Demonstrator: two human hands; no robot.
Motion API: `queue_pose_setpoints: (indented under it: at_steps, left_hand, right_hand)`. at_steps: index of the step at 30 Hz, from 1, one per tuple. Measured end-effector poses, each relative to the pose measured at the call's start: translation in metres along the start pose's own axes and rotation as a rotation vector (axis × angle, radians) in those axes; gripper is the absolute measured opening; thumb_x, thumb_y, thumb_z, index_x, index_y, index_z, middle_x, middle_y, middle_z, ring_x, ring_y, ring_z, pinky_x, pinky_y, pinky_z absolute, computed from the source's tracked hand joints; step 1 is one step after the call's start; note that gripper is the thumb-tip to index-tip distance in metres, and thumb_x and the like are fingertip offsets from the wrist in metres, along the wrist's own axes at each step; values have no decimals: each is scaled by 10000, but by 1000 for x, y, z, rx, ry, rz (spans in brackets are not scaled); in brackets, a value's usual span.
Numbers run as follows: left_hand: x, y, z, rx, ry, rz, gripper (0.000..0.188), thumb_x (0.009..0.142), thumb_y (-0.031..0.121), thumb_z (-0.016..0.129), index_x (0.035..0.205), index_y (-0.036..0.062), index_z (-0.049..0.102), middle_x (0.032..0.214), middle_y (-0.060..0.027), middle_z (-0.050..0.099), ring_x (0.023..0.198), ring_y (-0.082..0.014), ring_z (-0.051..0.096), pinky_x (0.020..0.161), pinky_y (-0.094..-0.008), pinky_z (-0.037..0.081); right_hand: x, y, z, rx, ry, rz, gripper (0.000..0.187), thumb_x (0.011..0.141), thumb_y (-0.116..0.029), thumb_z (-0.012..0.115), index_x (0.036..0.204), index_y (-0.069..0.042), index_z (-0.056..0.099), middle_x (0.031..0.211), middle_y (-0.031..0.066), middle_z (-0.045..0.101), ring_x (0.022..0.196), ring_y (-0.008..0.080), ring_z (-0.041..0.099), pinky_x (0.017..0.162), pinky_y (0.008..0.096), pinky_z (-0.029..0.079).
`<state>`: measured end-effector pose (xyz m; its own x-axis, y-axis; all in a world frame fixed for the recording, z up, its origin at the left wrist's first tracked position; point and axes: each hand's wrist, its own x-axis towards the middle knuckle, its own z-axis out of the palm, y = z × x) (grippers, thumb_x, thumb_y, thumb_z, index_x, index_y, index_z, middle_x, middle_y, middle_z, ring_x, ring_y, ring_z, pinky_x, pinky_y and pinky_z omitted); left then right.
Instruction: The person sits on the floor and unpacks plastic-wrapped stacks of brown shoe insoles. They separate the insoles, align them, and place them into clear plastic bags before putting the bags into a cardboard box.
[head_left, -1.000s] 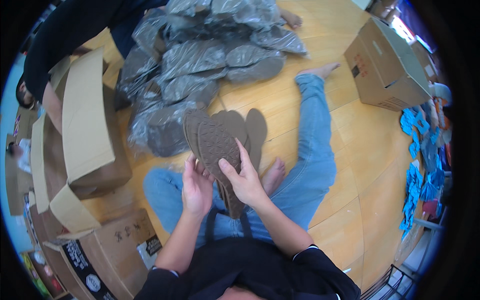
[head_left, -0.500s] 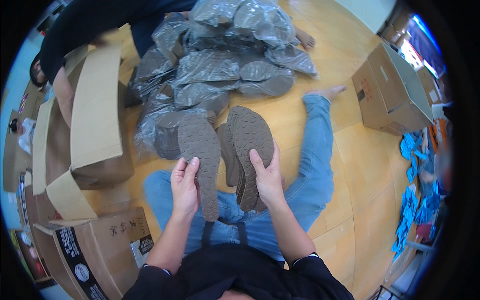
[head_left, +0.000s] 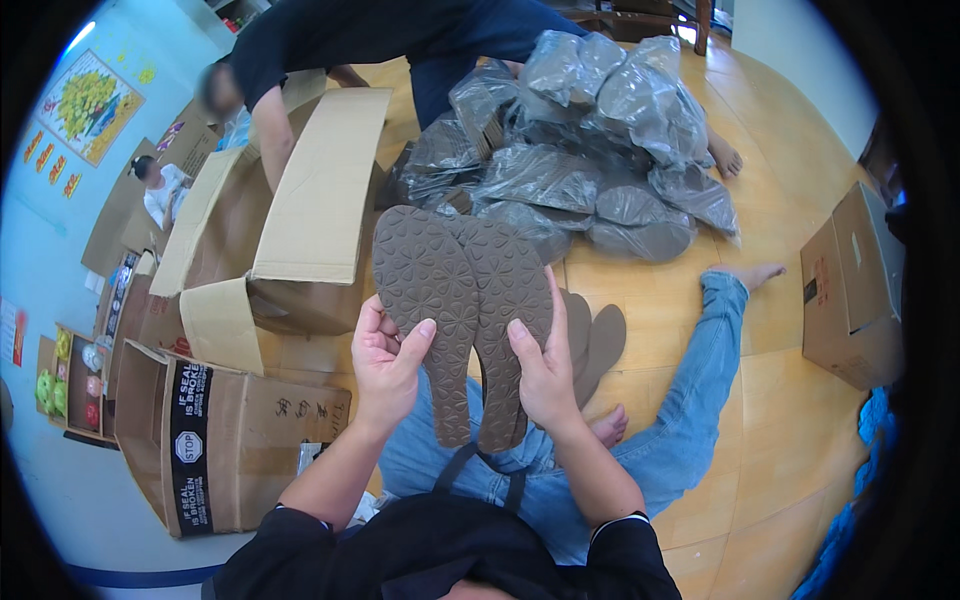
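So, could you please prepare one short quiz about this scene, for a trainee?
1. What does the person's left hand hold?
2. True or false: the person's right hand is empty.
3. Where does the plastic-wrapped pile lie? a) on the person's lap; b) on the wooden floor; c) inside a carton.

Key:
1. A brown patterned sole.
2. False; it grips another brown sole.
3. b

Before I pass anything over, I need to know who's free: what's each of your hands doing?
Left hand: closed, holding a flower-embossed brown sole.
Right hand: closed, holding at least one similar brown sole.
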<state>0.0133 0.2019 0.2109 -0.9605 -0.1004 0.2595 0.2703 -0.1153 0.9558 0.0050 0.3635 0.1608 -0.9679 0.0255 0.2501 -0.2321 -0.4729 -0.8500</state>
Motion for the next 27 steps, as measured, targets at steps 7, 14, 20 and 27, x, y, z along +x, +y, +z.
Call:
queue_pose_setpoints:
  at_steps: [7, 14, 20, 27]
  left_hand:
    - [3, -8, 33, -47, -55, -75, 351, 894, -42, 572, 1219, -6, 444, 1164, -117, 608, 1066, -127, 585, 920, -259, 470]
    - [13, 7, 20, 36, 23, 22, 391, 881, -27, 597, 1241, 3, 446, 1170, -102, 601, 1058, -125, 583, 907, -255, 471]
    - [47, 152, -132, -340, 588, 599, 439, 949, 361, 565, 1169, -14, 500, 1000, -88, 611, 937, -153, 603, 795, -299, 536]
    - [-4, 150, -204, -562, 475, 728, 665, 925, 589, 465, 1162, -29, 533, 1016, -155, 613, 855, -244, 602, 721, -321, 512]
  right_hand:
    - [-10, -5, -27, -105, 70, -3, 644, 965, -136, 530, 1492, 13, 192, 1454, 188, 356, 1328, 224, 371, 1105, 334, 281]
    - [-6, 0, -33, -99, 76, 14, 615, 969, -108, 507, 1492, 3, 203, 1453, 165, 356, 1322, 212, 369, 1098, 313, 277]
    - [5, -3, -46, -79, 244, 88, 558, 980, -118, 483, 1478, -7, 256, 1419, 142, 411, 1281, 212, 416, 1082, 322, 313]
    - [23, 4, -83, -174, 369, 10, 523, 994, -172, 474, 1456, 4, 303, 1424, 141, 417, 1302, 209, 403, 1097, 325, 289]
